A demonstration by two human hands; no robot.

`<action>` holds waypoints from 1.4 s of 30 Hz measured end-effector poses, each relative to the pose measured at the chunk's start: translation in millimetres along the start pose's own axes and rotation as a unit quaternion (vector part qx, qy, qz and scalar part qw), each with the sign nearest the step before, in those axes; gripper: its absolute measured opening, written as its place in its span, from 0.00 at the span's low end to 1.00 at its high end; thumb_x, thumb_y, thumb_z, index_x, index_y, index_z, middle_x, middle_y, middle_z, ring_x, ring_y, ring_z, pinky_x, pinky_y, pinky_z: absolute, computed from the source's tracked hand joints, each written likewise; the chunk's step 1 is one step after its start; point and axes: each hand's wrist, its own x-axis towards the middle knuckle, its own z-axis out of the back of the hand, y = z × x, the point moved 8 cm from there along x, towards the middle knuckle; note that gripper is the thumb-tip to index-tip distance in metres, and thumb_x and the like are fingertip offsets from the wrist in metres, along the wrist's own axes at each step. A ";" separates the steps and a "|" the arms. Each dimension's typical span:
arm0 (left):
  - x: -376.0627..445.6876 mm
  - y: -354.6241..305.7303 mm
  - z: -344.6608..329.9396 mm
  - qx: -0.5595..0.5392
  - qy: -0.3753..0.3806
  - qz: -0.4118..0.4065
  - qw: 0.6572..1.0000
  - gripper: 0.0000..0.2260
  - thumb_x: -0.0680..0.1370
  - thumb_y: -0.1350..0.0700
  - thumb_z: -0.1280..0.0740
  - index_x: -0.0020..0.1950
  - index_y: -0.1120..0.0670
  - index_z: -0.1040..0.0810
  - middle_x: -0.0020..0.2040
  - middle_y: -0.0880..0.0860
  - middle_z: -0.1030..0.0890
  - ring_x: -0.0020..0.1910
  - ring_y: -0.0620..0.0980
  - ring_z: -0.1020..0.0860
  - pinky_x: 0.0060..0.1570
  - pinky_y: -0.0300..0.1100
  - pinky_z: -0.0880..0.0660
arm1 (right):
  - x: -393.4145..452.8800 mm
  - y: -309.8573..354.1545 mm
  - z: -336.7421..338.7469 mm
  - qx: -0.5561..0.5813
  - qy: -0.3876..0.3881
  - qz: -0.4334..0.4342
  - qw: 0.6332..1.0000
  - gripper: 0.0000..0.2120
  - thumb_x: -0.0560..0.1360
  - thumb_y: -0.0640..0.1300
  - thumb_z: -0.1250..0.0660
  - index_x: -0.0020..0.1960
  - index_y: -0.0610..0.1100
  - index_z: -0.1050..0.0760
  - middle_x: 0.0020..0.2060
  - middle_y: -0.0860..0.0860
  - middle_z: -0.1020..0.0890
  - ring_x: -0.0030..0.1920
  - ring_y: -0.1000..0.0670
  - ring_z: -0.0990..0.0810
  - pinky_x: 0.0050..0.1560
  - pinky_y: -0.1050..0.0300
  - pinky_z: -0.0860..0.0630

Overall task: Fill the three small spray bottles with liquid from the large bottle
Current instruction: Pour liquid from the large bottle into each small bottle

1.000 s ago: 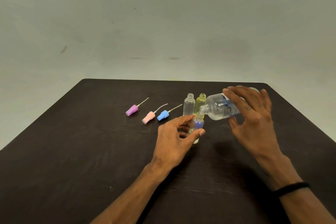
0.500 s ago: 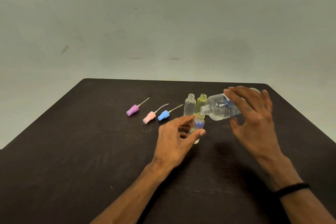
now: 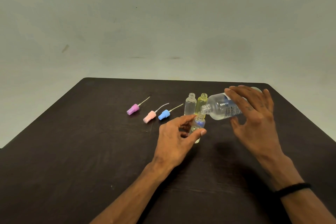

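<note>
Large bottle (image 3: 222,107) tipped nearly flat in right hand (image 3: 254,116), fingers wrapped over its labelled body, mouth right above neck of small bluish bottle (image 3: 198,125). Left hand (image 3: 177,136) pinches that small bottle between thumb and fingers, upright on dark table (image 3: 72,151). Clear bottle (image 3: 190,104) and yellow bottle (image 3: 201,102) stand open just behind. Purple (image 3: 133,109), pink (image 3: 149,116), blue (image 3: 164,114) spray caps lie left, apart.

— Left hand (image 3: 177,135) round a small bottle (image 3: 198,125) on the table (image 3: 72,151); behind the grip?
— Two more bottles (image 3: 190,105), side by side. Large bottle (image 3: 222,108) tipped in right hand (image 3: 254,114), mouth just above the gripped neck.
— Left of the grip?
— Three spray heads (image 3: 150,116), in a row.
</note>
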 end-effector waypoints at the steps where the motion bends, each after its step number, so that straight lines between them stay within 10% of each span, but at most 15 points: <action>1: 0.2 0.5 -0.2 0.000 0.000 0.000 1.000 0.24 0.74 0.46 0.21 0.69 0.49 0.18 0.56 0.44 0.14 0.54 0.41 0.16 0.53 0.39 0.17 | 0.0 0.1 0.1 0.000 -0.001 0.000 1.000 0.45 0.63 0.27 0.18 0.76 0.46 0.27 0.72 0.44 0.22 0.74 0.40 0.26 0.78 0.25 0.42; 42: 0.1 2.0 -1.5 -0.003 -0.002 -0.007 1.000 0.24 0.74 0.46 0.21 0.69 0.50 0.17 0.58 0.45 0.14 0.55 0.42 0.16 0.53 0.41 0.16 | 0.6 3.1 3.5 0.001 -0.008 0.003 1.000 0.41 0.64 0.26 0.21 0.75 0.43 0.24 0.71 0.45 0.21 0.74 0.41 0.25 0.78 0.25 0.42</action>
